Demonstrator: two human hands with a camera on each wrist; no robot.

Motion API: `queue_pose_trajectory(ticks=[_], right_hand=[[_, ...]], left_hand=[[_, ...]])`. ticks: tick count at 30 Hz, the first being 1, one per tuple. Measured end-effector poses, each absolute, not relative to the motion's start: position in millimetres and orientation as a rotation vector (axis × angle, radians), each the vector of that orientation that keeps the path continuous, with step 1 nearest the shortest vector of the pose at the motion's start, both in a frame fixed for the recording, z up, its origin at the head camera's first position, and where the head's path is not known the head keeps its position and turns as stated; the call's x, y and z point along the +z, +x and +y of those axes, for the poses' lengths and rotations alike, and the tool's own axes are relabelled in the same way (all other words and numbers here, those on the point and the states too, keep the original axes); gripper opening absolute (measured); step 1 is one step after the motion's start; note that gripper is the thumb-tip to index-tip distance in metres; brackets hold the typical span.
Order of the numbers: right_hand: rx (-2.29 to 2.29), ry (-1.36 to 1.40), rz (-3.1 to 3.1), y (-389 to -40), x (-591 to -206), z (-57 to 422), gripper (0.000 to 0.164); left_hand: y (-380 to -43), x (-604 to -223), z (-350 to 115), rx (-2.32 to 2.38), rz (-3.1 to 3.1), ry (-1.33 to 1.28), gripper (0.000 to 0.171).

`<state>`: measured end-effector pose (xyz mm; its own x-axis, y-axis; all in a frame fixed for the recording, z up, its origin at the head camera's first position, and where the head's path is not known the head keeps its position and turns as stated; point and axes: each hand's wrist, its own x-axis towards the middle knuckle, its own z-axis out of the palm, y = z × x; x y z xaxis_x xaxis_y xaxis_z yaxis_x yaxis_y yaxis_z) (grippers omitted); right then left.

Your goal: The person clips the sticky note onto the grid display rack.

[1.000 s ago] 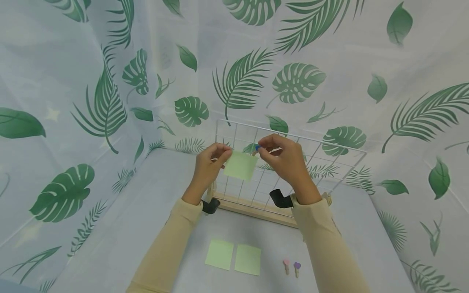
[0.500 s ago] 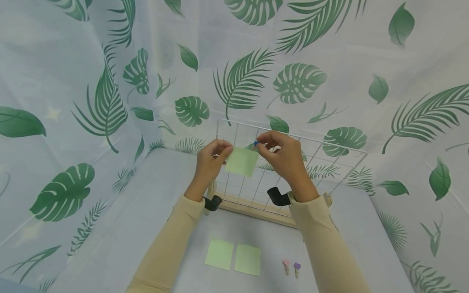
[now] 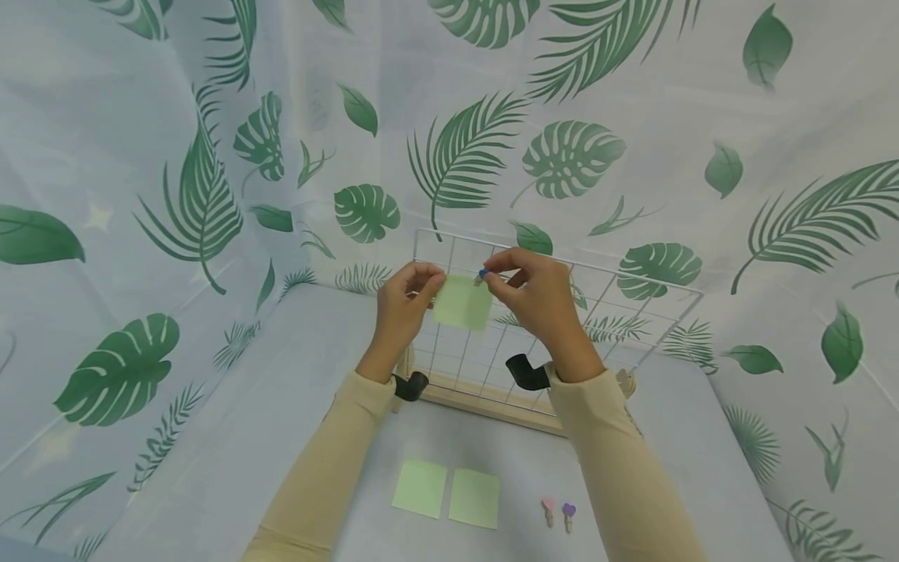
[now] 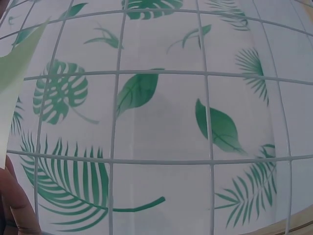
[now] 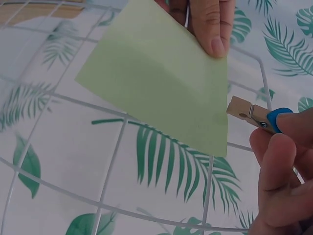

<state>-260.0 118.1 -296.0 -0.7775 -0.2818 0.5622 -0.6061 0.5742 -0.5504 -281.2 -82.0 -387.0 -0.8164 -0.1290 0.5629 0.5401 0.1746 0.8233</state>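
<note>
Arms (image 3: pixel 330 460) reach forward to grid (image 4: pixel 161 161). Left hand (image 3: pixel 402 308) pinches note (image 3: pixel 462 303) by edge; right hand (image 3: pixel 539 297), fingers curled, pinches peg (image 5: pixel 241 107) at note's border.

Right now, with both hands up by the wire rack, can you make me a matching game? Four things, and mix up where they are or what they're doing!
1. Left hand
2. Right hand
3. Pink clip
4. Wire rack

A. Lying beside the purple clip
B. Pinching the blue clip
C. Standing behind the held paper
D. Holding a green paper

Pairs: 1-D, 2-B, 3-A, 4-C
</note>
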Motion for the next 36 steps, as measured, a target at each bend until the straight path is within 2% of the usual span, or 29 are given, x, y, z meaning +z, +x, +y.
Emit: queue_pose_trajectory(ticks=[15,36], right_hand=[[1.073,0.760,-2.297,-259.7,-294.6,110.4,0.008],[0.834,0.748,-2.398,-269.5,-290.5,89.0,0.008]], left_hand=[[-283.1,-382.9,-81.6,-1.702,-1.926,-0.343,0.018],[-287.2,-386.2,-73.5,-1.580,-1.862,-0.338,0.016]])
